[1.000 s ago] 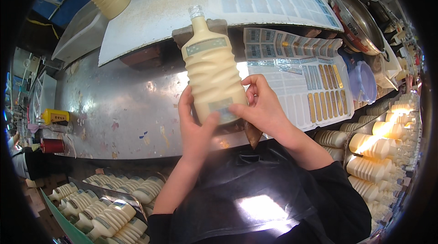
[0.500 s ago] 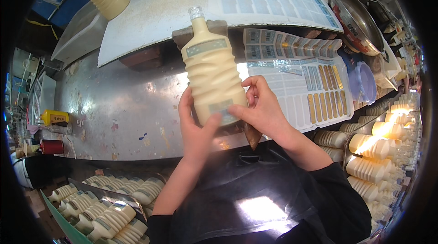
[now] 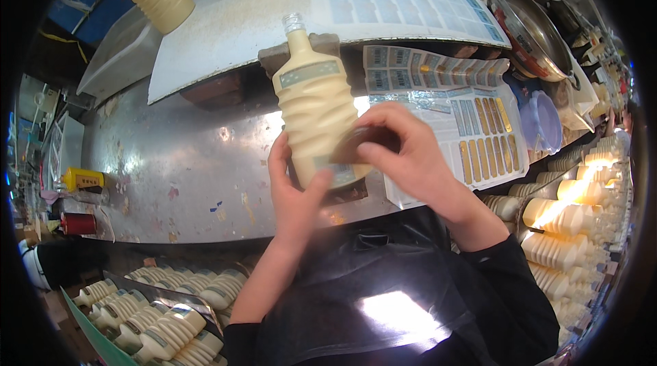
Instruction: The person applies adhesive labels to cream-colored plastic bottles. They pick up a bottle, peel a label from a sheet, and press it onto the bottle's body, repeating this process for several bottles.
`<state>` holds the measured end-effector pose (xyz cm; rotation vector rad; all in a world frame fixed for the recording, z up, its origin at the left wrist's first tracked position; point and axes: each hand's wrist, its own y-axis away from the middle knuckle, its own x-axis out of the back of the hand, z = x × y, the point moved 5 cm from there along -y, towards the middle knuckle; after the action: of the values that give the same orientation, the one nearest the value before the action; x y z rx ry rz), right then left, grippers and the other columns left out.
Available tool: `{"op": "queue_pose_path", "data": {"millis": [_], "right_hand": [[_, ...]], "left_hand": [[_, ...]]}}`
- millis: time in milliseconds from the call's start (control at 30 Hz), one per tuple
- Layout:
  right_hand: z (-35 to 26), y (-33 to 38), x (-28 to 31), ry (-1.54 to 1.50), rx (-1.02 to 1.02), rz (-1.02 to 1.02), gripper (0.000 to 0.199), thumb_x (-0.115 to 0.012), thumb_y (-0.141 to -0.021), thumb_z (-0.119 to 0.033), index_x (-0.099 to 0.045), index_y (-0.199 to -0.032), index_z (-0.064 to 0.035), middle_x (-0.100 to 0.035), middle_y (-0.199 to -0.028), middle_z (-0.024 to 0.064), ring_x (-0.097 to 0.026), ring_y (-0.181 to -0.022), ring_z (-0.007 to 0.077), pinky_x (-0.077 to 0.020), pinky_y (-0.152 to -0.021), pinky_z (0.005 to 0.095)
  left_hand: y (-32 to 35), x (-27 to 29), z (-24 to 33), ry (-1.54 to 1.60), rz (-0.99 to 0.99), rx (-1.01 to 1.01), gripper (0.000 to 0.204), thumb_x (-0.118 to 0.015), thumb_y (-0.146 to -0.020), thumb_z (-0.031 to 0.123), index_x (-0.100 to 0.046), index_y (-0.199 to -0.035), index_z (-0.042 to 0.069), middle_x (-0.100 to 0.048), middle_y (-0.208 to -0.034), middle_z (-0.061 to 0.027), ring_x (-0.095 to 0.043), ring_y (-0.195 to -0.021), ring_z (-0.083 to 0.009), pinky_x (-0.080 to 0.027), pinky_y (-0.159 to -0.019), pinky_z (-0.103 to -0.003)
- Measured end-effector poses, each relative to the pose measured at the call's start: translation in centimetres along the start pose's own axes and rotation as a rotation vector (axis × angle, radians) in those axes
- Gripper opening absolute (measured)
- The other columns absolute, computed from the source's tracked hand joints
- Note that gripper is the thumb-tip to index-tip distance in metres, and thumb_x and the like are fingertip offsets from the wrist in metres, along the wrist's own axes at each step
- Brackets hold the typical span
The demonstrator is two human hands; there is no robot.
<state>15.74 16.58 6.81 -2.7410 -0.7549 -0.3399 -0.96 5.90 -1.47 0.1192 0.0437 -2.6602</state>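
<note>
A cream-coloured, wavy-sided bottle [image 3: 316,109] with a clear threaded neck leans on a greyish block [image 3: 275,57], its neck pointing away from me. My left hand [image 3: 295,191] grips its lower left side, the thumb across the front near the base. In my right hand [image 3: 414,154] is a dark brown flat scraper [image 3: 369,140], pinched between fingers and thumb. Its tip lies at a small blue-grey label [image 3: 343,173] low on the bottle, partly covering it. Another blue-grey label [image 3: 309,73] sits on the bottle's shoulder.
Sticker sheets [image 3: 438,109] lie to the right, with another sheet [image 3: 417,3] on the raised white board [image 3: 226,31]. A large pan [image 3: 530,31] and lilac bucket [image 3: 542,120] stand at far right. Bottles fill a crate [image 3: 161,325] at lower left and racks [image 3: 561,229] at right.
My right hand has lifted off the bottle's lower edge and turned, bringing the brown scraper up from below the bottle onto its front near the lower label. My left hand keeps its hold.
</note>
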Motion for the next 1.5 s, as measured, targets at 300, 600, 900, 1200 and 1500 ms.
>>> {"op": "queue_pose_path", "data": {"millis": [300,600,900,1200,1500], "right_hand": [[-4.1,4.0,-2.1,0.501,0.746,-0.141,0.031,-0.069,-0.078,-0.008,-0.070,-0.109,-0.0023,-0.070,-0.103,0.0114,-0.069,-0.090,0.0274,-0.0548,-0.078,0.0391],[-5.7,4.2,-5.6,0.521,0.736,-0.150,0.030,-0.063,-0.085,-0.010,-0.067,-0.114,-0.0018,-0.069,-0.092,0.0152,-0.071,-0.084,0.0324,-0.0549,-0.067,0.0406],[-1.7,3.2,-0.5,0.320,-0.205,0.089,0.029,-0.073,-0.090,-0.016,-0.061,-0.115,-0.0079,-0.068,-0.065,0.0119,-0.067,-0.054,0.0234,-0.0492,-0.054,0.0323],[-0.7,2.7,0.8,0.404,0.008,0.185,0.023,-0.075,-0.089,-0.008,-0.066,-0.111,-0.0047,-0.071,-0.078,0.0133,-0.070,-0.067,0.0221,-0.0522,-0.061,0.0315],[-3.1,6.7,-2.1,0.531,0.779,-0.097,0.028,-0.073,-0.074,-0.003,-0.072,-0.102,-0.0043,-0.074,-0.107,0.0125,-0.073,-0.095,0.0262,-0.0562,-0.071,0.0363]], "left_hand": [[-0.5,0.9,-0.8,0.122,0.047,0.045,0.054,-0.059,-0.101,0.015,-0.040,-0.151,0.004,-0.050,-0.141,-0.0138,-0.049,-0.129,-0.0230,-0.040,-0.111,-0.038],[-0.8,0.9,-0.1,0.228,0.058,0.069,0.041,-0.048,-0.109,0.018,-0.046,-0.147,0.004,-0.057,-0.128,-0.0085,-0.054,-0.119,-0.0177,-0.043,-0.106,-0.033],[-0.1,-0.7,1.6,-0.545,0.143,-0.176,0.079,-0.070,-0.087,0.026,-0.032,-0.152,-0.002,-0.047,-0.130,-0.0187,-0.047,-0.122,-0.0324,-0.037,-0.108,-0.046],[-0.5,-1.0,0.8,-0.548,0.161,-0.297,0.066,-0.054,-0.103,0.037,-0.035,-0.149,-0.006,-0.048,-0.130,-0.0187,-0.047,-0.118,-0.0273,-0.034,-0.109,-0.041],[-0.8,-0.4,0.4,-0.158,0.129,-0.093,0.057,-0.062,-0.101,0.025,-0.040,-0.148,0.001,-0.050,-0.120,-0.0088,-0.049,-0.112,-0.0179,-0.039,-0.104,-0.034]]}}
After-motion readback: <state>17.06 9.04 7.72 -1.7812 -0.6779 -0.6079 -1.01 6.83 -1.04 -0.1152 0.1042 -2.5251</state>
